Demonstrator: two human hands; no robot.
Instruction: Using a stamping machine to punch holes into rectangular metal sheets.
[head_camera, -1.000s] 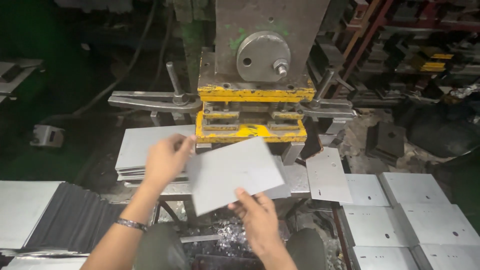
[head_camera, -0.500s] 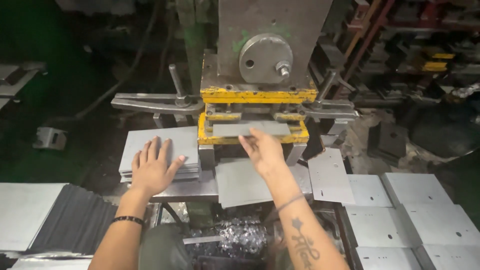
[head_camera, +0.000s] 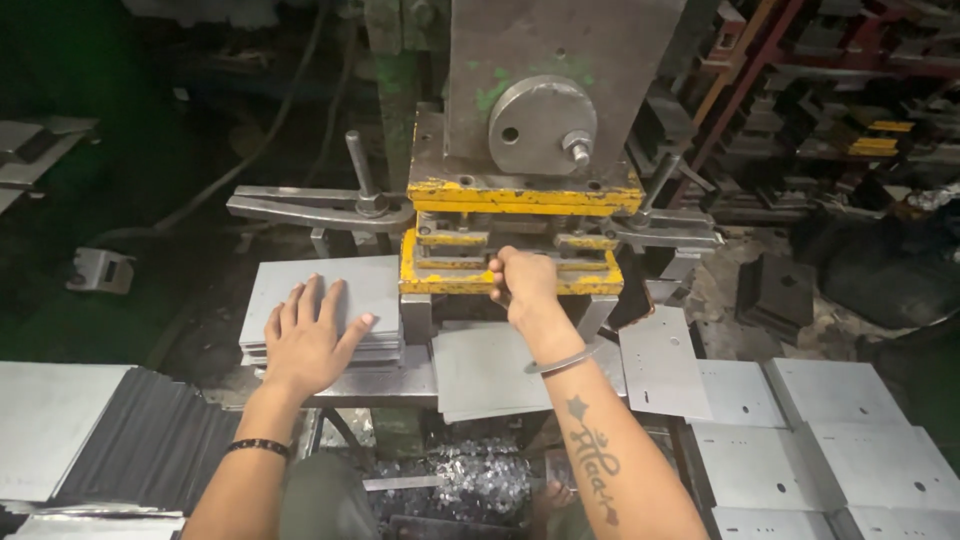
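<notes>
A grey metal sheet (head_camera: 485, 370) lies flat with its far edge pushed into the yellow die (head_camera: 432, 280) of a press machine (head_camera: 540, 90). My right hand (head_camera: 522, 285) is closed at the die's mouth, knuckles up, gripping the sheet's far edge. My left hand (head_camera: 305, 335) rests flat, fingers spread, on a stack of grey blank sheets (head_camera: 375, 290) left of the die.
Punched grey plates (head_camera: 800, 420) lie spread at the right. A leaning row of dark sheets (head_camera: 150, 450) and a pale sheet (head_camera: 50, 420) stand at the left. Shiny metal scrap (head_camera: 480, 480) is piled below the press. A steel clamp bar (head_camera: 320, 208) juts left.
The sheet, held up in both hands a second ago, now lies in the die. My left hand dropped onto the stack; my right hand went forward and closed at the die's mouth.
</notes>
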